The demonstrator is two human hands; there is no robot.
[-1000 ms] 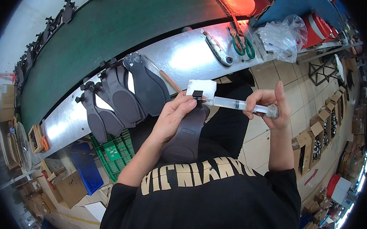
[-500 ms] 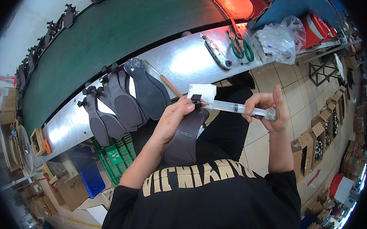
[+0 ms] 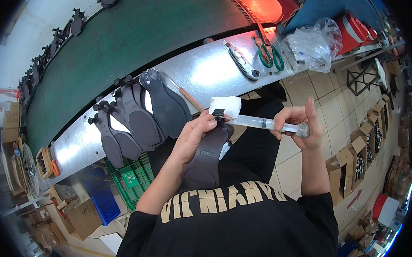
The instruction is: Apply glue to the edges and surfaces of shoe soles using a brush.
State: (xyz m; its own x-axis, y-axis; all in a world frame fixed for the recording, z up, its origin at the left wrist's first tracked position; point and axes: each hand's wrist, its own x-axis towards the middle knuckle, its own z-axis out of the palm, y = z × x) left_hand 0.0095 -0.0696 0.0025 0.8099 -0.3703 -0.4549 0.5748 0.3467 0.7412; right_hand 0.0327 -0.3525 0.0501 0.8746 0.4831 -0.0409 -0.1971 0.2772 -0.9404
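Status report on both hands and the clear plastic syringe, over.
Left hand holding dark grey, flat, paddle-shaped piece near its black end. Right hand gripping syringe, tip by that end. White rectangular piece close beside tip.

left grip [image 3: 195,135]: pinched, forearm [image 3: 163,187] slanted | right grip [image 3: 299,126]: fingers [image 3: 277,126] curled, thumb [image 3: 311,109] raised, forearm upright

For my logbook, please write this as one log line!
left hand: holds dark piece; right hand: holds syringe, tip toward left hand; scissors: on bench
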